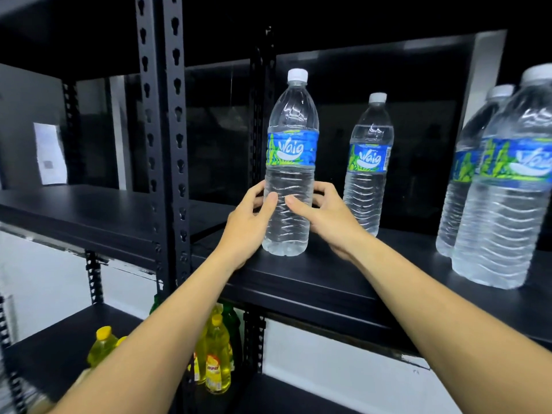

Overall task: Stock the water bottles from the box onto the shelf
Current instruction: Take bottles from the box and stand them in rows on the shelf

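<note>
- The water bottle (289, 162) is standing upright on the black shelf (313, 282), near its front edge. It is clear with a white cap, and its blue-and-green label is reading "Waig" in white script.
- The left hand (248, 222) is gripping the bottle's ribbed lower half from the left, fingers curling behind, thumb pressing on the front.
- The right hand (325, 216) is gripping the same part from the right, thumb close to the other thumb.
- A second bottle (369, 162) is standing further back on the right with the same "Waig" label — its side print is too small to read.
- Two more bottles (507, 186) are standing at far right, one behind the other.
- Yellow bottles (218, 363) are sitting on the shelf below — their labels are blurred.
</note>
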The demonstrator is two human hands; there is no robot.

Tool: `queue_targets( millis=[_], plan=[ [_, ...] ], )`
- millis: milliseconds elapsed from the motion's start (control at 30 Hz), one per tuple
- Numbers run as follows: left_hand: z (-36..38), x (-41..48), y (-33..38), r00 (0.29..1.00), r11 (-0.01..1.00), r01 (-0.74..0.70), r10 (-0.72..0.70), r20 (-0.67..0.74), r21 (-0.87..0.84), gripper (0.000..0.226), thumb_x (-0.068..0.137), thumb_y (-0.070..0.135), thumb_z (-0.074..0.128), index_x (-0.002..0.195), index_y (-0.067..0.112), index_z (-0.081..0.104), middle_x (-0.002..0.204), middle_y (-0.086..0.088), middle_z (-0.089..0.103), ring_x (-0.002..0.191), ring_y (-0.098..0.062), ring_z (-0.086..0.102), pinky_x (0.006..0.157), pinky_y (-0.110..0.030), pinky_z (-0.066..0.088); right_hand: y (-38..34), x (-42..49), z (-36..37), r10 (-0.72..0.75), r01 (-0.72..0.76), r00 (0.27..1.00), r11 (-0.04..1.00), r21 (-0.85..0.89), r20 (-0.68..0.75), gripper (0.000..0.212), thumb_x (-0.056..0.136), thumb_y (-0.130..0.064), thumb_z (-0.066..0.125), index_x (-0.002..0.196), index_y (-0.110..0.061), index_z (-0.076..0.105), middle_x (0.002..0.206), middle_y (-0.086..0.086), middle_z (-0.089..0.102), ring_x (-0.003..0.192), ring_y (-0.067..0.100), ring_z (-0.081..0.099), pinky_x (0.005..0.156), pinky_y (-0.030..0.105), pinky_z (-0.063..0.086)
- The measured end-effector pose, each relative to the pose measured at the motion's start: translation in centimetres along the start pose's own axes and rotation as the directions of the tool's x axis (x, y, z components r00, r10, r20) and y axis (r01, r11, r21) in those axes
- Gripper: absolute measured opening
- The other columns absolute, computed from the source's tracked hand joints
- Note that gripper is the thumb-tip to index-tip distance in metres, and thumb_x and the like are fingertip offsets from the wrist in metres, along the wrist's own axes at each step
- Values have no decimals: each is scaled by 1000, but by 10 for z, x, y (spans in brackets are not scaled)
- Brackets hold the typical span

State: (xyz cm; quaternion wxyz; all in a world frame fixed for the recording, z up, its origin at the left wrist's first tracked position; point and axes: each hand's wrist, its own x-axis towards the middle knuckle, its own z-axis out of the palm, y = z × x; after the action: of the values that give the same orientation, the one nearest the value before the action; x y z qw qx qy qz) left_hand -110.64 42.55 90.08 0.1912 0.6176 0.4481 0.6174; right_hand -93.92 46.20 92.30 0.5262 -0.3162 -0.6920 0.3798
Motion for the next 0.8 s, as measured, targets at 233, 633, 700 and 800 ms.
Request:
queue_targets(
  millis=[233,633,700,800],
  plan=[
    [1,3,-1,996,1000,11,-13,91,22,39,85,71,61,122,66,51,115,11,75,114,-7,69,103,-45,54,-6,-12,-19,-36,35,999,986,-162,0,75,76,-47,84,136,-24,45,121,-7,73,111,11,71,103,44,54],
    [41,12,31,910,999,42,-31,414,-17,54,96,32,68,146,34,49,121,-2,73,111,-13,72,93,-44,61,-20,-41,-93,-24,20,1000,946,-324,-8,95,51,-72,83,131,-30,53,120,-9,74,111,11,71,98,49,57],
    [51,15,33,900,1000,28,-23,435,-6,56,96,33,68,147,34,48,122,0,73,112,-13,71,93,-44,61,-21,-43,-103,-15,3,999,927,-375,-28,95,52,-73,82,131,-31,53,119,-10,74,109,9,71,97,48,58],
    [66,20,32,897,1000,9,-11,442,6,59,93,37,72,147,36,49,121,0,73,112,-14,71,92,-48,61,-22,-44,-118,-9,-10,999,888,-460,-38,78,69,-61,81,135,-30,53,122,-13,72,111,6,69,98,46,57]
  ],
)
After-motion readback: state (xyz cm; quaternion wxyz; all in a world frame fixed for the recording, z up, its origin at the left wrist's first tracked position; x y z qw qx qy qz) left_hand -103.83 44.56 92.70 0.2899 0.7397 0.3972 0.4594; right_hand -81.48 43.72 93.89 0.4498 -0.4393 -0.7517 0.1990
